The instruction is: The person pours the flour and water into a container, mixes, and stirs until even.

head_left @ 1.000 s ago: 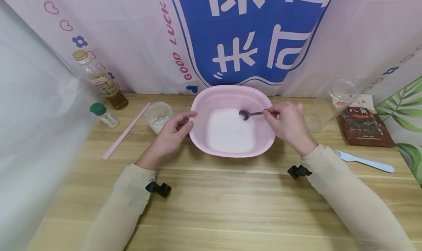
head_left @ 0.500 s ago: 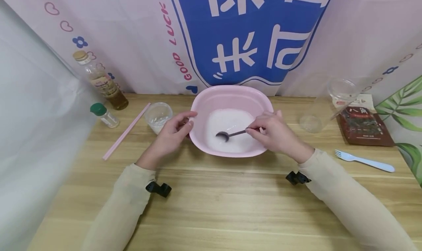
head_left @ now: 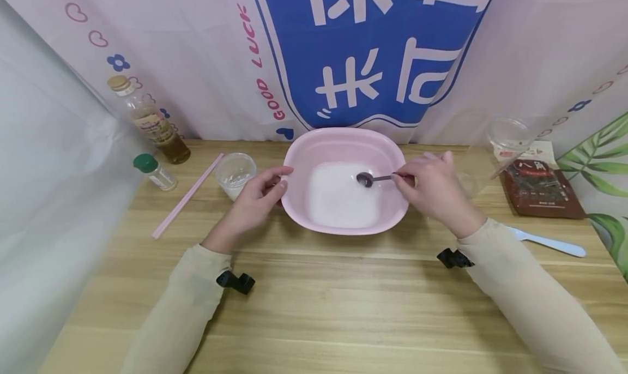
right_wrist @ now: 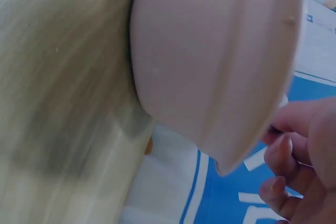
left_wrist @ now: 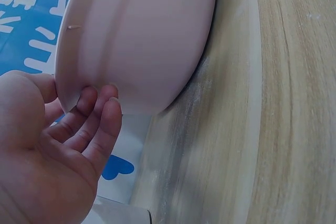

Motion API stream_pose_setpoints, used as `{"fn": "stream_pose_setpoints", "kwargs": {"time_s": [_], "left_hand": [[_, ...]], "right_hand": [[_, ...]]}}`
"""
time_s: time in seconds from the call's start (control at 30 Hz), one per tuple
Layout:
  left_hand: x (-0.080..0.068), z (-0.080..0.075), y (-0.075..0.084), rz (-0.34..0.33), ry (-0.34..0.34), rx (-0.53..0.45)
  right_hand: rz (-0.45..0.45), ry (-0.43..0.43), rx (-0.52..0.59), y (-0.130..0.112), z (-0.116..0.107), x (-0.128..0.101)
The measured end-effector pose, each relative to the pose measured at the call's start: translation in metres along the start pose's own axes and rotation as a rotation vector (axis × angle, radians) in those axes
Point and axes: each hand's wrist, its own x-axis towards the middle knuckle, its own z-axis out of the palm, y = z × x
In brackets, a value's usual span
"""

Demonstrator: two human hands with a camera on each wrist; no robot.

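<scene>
Spoon (head_left: 369,179) had swung back to the basin's right side: half a second earlier its bowl sat low at the near left of the white powder (head_left: 340,197), and a second earlier it was about where I saw it now. I read that as one full stirring loop, so the mixing seemed under way rather than finished.

My right hand (head_left: 432,191) pinched the spoon's handle, fingers curled round it above the right rim, the spoon's bowl down on the powder near its far right edge. In the right wrist view the fingers (right_wrist: 294,169) showed just past the basin's outer wall; the spoon itself was hidden there.

My left hand (head_left: 255,202) steadied the pink basin (head_left: 343,139) at its left rim, thumb over the lip and fingers curled under the wall; the left wrist view showed the fingertips (left_wrist: 102,111) touching the wall (left_wrist: 142,35).

The basin stood on the wooden surface (head_left: 314,297), mid-back, a clear cup (head_left: 235,172) just to its left
</scene>
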Motion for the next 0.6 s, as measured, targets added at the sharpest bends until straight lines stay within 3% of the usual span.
{"fn": "stream_pose_setpoints", "kwargs": {"time_s": [0.1,0.3,0.5,0.6], "left_hand": [[0.0,0.0,-0.001,-0.002,0.0,0.001],[-0.001,0.0,-0.001,-0.004,0.002,-0.004],[0.0,0.0,0.0,-0.008,0.0,0.0],[0.0,0.0,0.0,-0.008,-0.001,0.007]], "right_hand": [[0.01,-0.024,-0.001,-0.005,0.009,0.005],[-0.065,-0.109,0.128,-0.023,0.022,0.01],[-0.15,-0.208,0.222,-0.029,0.019,0.003],[-0.176,-0.213,0.253,-0.028,0.015,-0.002]]}}
